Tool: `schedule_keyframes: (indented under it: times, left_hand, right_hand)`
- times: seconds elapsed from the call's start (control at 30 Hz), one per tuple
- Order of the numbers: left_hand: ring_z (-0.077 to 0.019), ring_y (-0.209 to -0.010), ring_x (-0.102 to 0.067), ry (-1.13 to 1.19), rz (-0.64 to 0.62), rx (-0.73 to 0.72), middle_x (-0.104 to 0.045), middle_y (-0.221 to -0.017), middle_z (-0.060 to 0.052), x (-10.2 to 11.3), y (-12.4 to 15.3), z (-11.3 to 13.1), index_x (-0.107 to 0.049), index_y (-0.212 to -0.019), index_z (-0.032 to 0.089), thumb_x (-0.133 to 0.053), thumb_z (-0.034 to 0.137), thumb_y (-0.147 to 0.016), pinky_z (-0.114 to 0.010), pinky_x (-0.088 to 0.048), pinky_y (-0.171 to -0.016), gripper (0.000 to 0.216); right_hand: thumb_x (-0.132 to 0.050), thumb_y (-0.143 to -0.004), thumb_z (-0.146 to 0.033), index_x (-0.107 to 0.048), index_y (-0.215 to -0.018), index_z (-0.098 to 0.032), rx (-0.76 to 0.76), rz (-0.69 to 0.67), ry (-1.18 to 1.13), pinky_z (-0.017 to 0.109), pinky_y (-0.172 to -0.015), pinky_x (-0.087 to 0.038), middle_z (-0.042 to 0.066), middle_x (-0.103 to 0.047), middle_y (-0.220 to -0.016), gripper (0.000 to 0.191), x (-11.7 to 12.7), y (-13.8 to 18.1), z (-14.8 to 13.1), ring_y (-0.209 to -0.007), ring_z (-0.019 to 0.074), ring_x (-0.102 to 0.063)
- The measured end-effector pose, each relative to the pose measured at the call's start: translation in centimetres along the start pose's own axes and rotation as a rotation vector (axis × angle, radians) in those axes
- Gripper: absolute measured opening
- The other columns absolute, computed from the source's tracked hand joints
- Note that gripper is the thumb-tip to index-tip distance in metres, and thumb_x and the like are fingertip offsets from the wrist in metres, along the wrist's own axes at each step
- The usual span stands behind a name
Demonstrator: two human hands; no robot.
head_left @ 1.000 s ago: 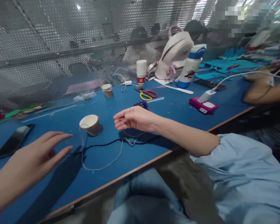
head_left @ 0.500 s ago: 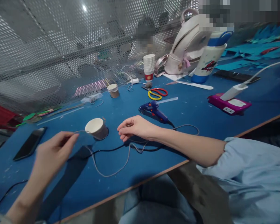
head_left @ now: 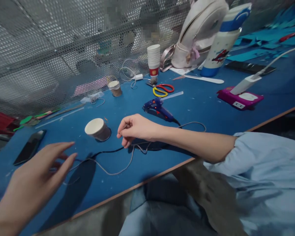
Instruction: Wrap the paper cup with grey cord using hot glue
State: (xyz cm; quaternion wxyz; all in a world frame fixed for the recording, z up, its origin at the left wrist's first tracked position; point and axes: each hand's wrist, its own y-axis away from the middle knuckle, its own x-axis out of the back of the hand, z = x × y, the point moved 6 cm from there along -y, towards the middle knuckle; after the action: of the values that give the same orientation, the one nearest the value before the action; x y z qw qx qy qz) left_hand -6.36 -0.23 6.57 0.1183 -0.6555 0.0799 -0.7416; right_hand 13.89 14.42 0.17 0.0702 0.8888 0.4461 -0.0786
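A thin grey string (head_left: pixel 114 173) lies in loose curves along the front of the blue table (head_left: pixel 162 150). My left hand (head_left: pixel 45 172) hovers over its left end with thumb and fingers apart, holding nothing. My right hand (head_left: pixel 132 129) is closed in a pinch above the string's right part; the string seems to run into the fingers, though they mostly hide the pinched bit. Between my hands stands a paper cup (head_left: pixel 98 129), its outside wrapped in grey-brown and its inside cream. Behind my right wrist lies a blue glue gun (head_left: pixel 159 108) with a clear stick in its back.
Red-and-yellow scissors (head_left: pixel 163 90), stacked paper cups (head_left: pixel 153 60) and a small wrapped cup (head_left: pixel 115 88) stand or lie farther back. A phone (head_left: pixel 30 147) is at left. At right are a bottle (head_left: pixel 220 46), a backpack (head_left: pixel 194 39) and a purple power socket (head_left: pixel 240 97). A black cord (head_left: pixel 105 151) crosses the front.
My left hand has let go of the string, opened and moved down and left. The string's left end has dropped toward the table. My right hand keeps its pinch near the cup.
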Motion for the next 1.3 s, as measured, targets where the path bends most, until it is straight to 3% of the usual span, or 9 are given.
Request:
schedule_keyframes:
  times: [0.13, 0.3, 0.43, 0.53, 0.7, 0.87, 0.97, 1.17, 1.3]
  left_hand:
    - [-0.0255, -0.08, -0.071, 0.074, 0.094, -0.082, -0.074, -0.108, -0.013, -1.6, -4.6, 4.9, -0.065, -0.113, 0.019, -0.047, 0.044, -0.088, -0.036, -0.053, -0.08, 0.039]
    - [-0.0327, -0.098, -0.071, 0.045, 0.033, -0.023, -0.076, -0.106, -0.015, -5.3, -7.5, 4.2, -0.067, -0.103, 0.02, -0.045, 0.038, -0.082, -0.04, -0.052, -0.084, 0.036]
    - [-0.0291, -0.076, -0.072, 0.156, 0.111, 0.047, -0.076, -0.083, -0.01, -4.8, -6.9, 3.7, -0.069, -0.091, 0.022, -0.051, 0.041, -0.081, -0.038, -0.052, -0.075, 0.027]
    - [-0.0203, -0.051, -0.062, 0.495, 0.122, 0.263, -0.068, -0.059, 0.0, -4.7, -5.9, 2.9, -0.068, -0.093, 0.023, -0.064, 0.047, -0.078, -0.032, -0.049, -0.057, 0.028]
    - [-0.0144, -0.05, -0.057, 1.047, 0.125, 0.455, -0.065, -0.055, 0.003, -6.0, -5.3, 2.2, -0.067, -0.085, 0.021, -0.083, 0.041, -0.064, -0.022, -0.042, -0.045, 0.033]
    - [-0.0072, -0.05, -0.046, 1.146, 0.181, 0.614, -0.058, -0.057, 0.006, -7.2, -5.1, 0.6, -0.068, -0.073, 0.019, -0.087, 0.032, -0.053, -0.017, -0.036, -0.045, 0.031]
    - [-0.0072, -0.054, -0.048, 1.22, 0.122, 0.648, -0.061, -0.065, 0.005, -7.9, -5.1, 0.5, -0.068, -0.072, 0.019, -0.087, 0.03, -0.054, -0.018, -0.038, -0.049, 0.029]
    - [-0.0131, -0.064, -0.058, 1.385, -0.023, 0.631, -0.066, -0.068, 0.002, -9.7, -5.3, 2.1, -0.067, -0.069, 0.019, -0.086, 0.028, -0.056, -0.022, -0.047, -0.055, 0.024]
    - [-0.0137, -0.062, -0.061, 1.426, -0.058, 0.617, -0.069, -0.066, 0.0, -10.8, -5.4, 2.5, -0.067, -0.069, 0.019, -0.087, 0.026, -0.054, -0.025, -0.05, -0.06, 0.025]
  right_hand:
    - [-0.059, -0.08, 0.002, -0.062, -0.075, -0.013, -0.034, -0.003, 0.086, 0.016, -0.039, -0.049, -0.002, -0.069, -0.066, 0.016, 0.0, -0.7, 0.0, -0.043, 0.0056, -0.057]
    - [-0.057, -0.085, -0.002, -0.064, -0.08, -0.014, -0.048, 0.093, 0.189, 0.016, -0.037, -0.036, -0.004, -0.066, -0.065, 0.015, 1.5, -1.5, 0.5, -0.039, 0.0024, -0.043]
    - [-0.06, -0.084, -0.002, -0.065, -0.088, -0.014, 0.024, 0.116, 0.35, 0.016, -0.049, -0.04, -0.003, -0.069, -0.067, 0.014, 2.3, -1.5, 0.6, -0.05, 0.0046, -0.052]
    - [-0.063, -0.082, -0.002, -0.062, -0.085, -0.015, 0.054, 0.108, 0.362, 0.017, -0.059, -0.043, -0.002, -0.07, -0.066, 0.013, 2.3, -1.2, 0.6, -0.063, 0.0076, -0.061]
    - [-0.064, -0.084, -0.009, -0.062, -0.078, -0.015, 0.006, 0.135, 0.299, 0.017, -0.051, -0.038, -0.003, -0.068, -0.065, 0.009, 1.9, -0.6, 0.8, -0.05, 0.0047, -0.051]
    - [-0.064, -0.086, -0.013, -0.064, -0.077, -0.015, -0.049, 0.184, 0.196, 0.018, -0.042, -0.031, -0.005, -0.064, -0.064, 0.008, 2.0, -0.3, 1.1, -0.043, 0.0028, -0.041]
    - [-0.068, -0.082, -0.012, -0.064, -0.076, -0.015, -0.071, 0.25, 0.083, 0.015, -0.038, -0.029, -0.007, -0.055, -0.061, 0.008, 2.6, -0.3, 1.5, -0.045, 0.0029, -0.038]
    - [-0.064, -0.083, -0.011, -0.059, -0.071, -0.016, -0.171, 0.266, -0.32, 0.024, -0.052, -0.058, 0.001, -0.063, -0.077, 0.014, 3.3, -0.8, 2.8, -0.067, 0.012, -0.062]
    - [-0.058, -0.087, -0.006, -0.056, -0.074, -0.015, -0.169, 0.236, -0.422, 0.03, -0.06, -0.063, 0.002, -0.064, -0.076, 0.015, 3.1, -0.9, 2.8, -0.066, 0.0134, -0.067]
